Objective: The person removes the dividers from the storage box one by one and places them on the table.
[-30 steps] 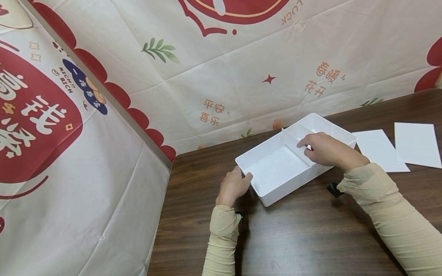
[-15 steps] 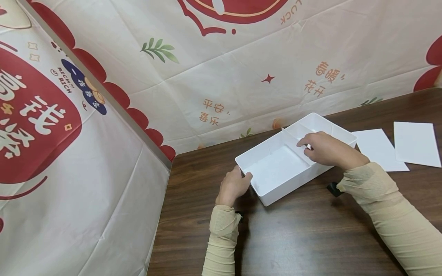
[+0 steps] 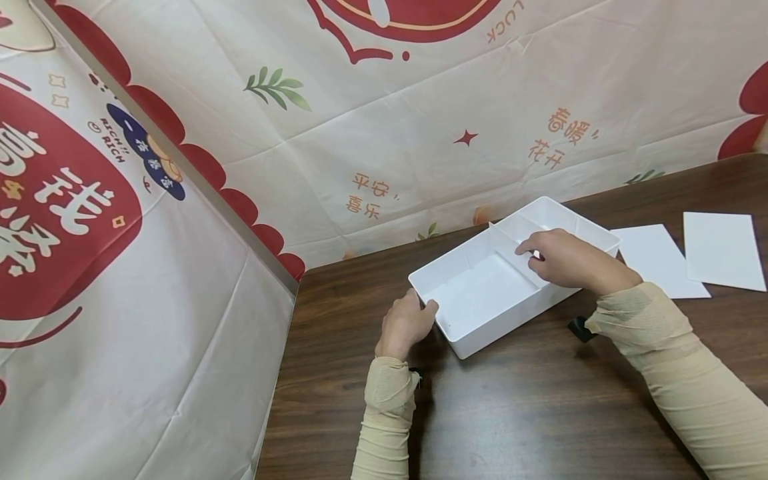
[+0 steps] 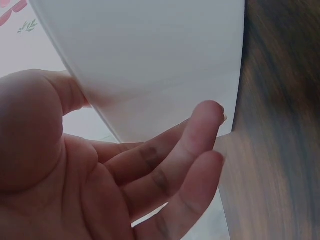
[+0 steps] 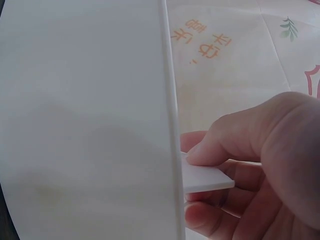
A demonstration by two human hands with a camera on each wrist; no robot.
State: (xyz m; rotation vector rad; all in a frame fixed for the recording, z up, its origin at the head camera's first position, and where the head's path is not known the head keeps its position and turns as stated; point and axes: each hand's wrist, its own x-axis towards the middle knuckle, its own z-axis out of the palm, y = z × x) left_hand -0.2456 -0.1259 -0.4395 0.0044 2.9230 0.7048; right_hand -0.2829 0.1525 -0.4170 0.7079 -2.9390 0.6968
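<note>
A white rectangular box with an open top stands on the table in the head view, set at a slant. At its left end my left hand grips the wall, the thumb over the rim and fingers outside against the end wall. My right hand reaches over the near wall into the box. There it pinches a thin white divider panel between thumb and fingers. In the head view this divider stands across the box; its right part is hidden behind the hand.
Two flat white panels lie on the dark wooden table to the right of the box, one slightly over the other. A printed cloth hangs behind the table, and another cloth stands at its left edge.
</note>
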